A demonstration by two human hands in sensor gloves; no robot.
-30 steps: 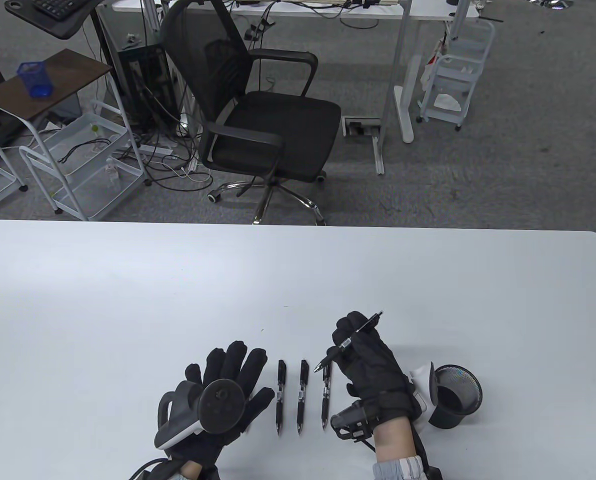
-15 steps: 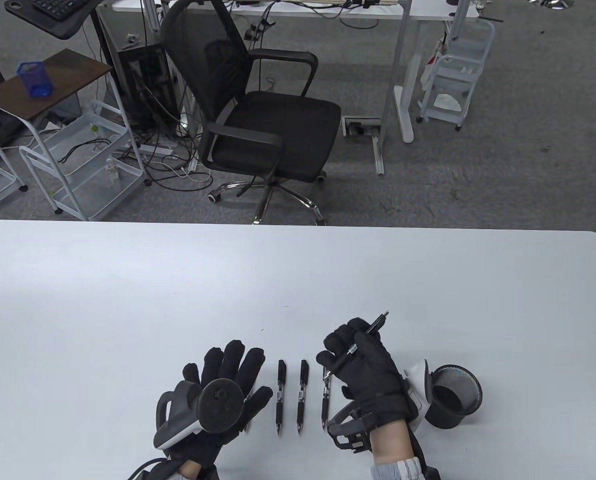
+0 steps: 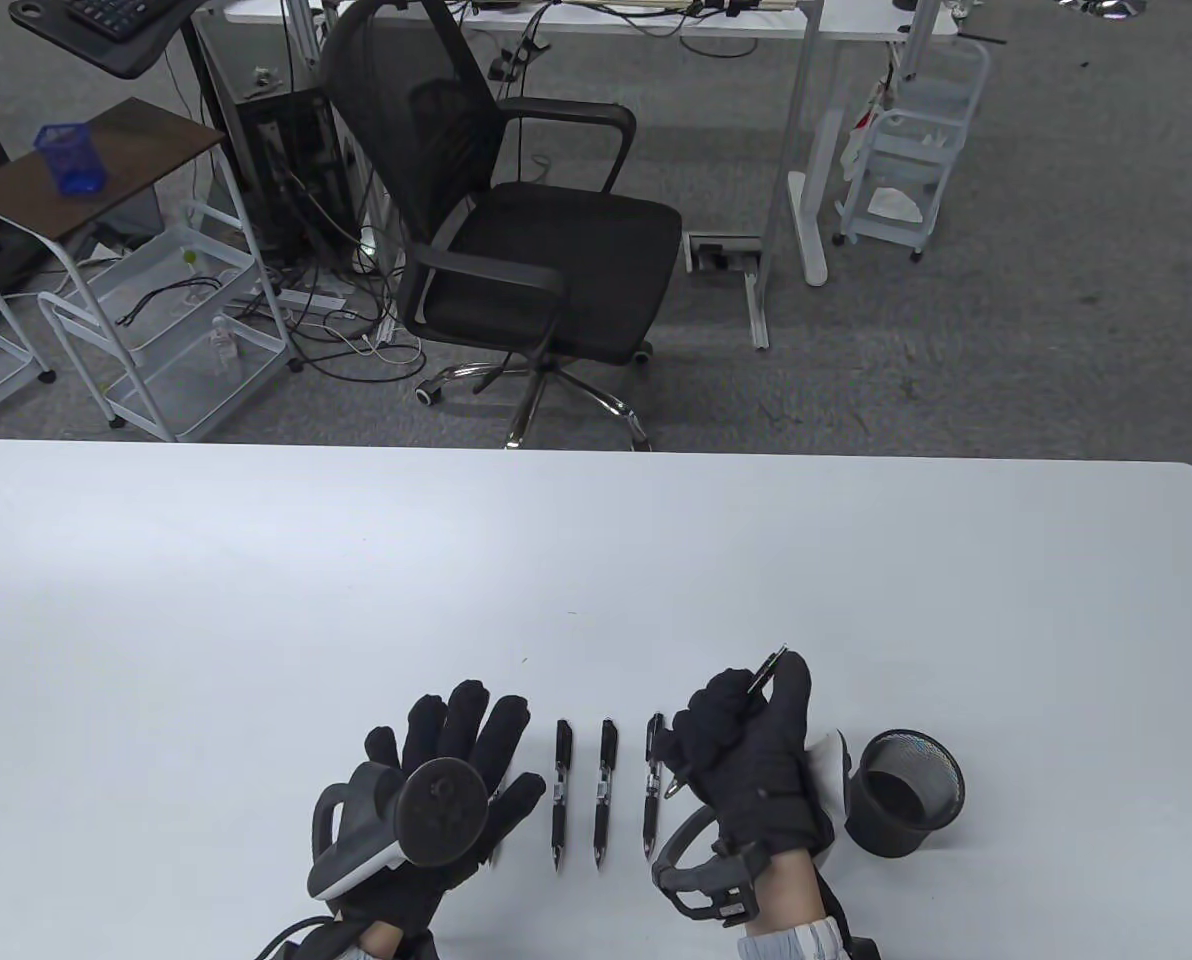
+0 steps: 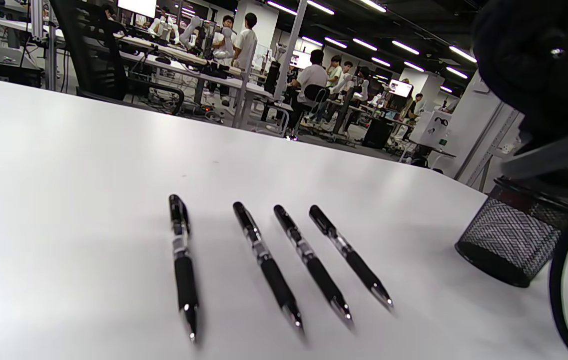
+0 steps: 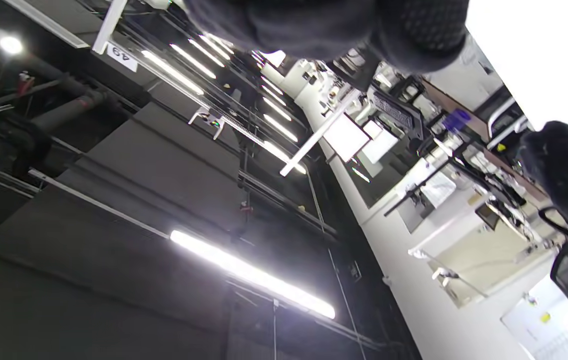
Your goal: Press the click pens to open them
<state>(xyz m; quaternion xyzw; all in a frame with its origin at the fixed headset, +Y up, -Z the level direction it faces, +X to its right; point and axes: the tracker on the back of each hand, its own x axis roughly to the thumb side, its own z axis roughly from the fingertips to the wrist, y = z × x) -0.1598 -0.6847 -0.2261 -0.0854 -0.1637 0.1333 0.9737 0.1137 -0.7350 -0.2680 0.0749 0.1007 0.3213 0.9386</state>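
Note:
Three black click pens (image 3: 606, 788) lie side by side on the white table (image 3: 256, 600), tips toward me; a fourth peeks out from under my left hand. The left wrist view shows all four pens (image 4: 266, 265) in a row. My left hand (image 3: 456, 735) rests flat with its fingers spread, just left of the row. My right hand (image 3: 746, 715) grips another pen (image 3: 771, 665) above the table, right of the row. The thumb lies against the pen's upper end, and its lower end (image 3: 674, 788) pokes out below the curled fingers.
A black mesh pen cup (image 3: 906, 790) stands on the table right of my right hand, also in the left wrist view as the mesh cup (image 4: 508, 240). A black office chair (image 3: 526, 240) stands beyond the table's far edge.
My right hand has pulled the pen back toward me and to the right, closing its fingers around it, and the thumb has come up onto the upper end. The left hand has not moved.

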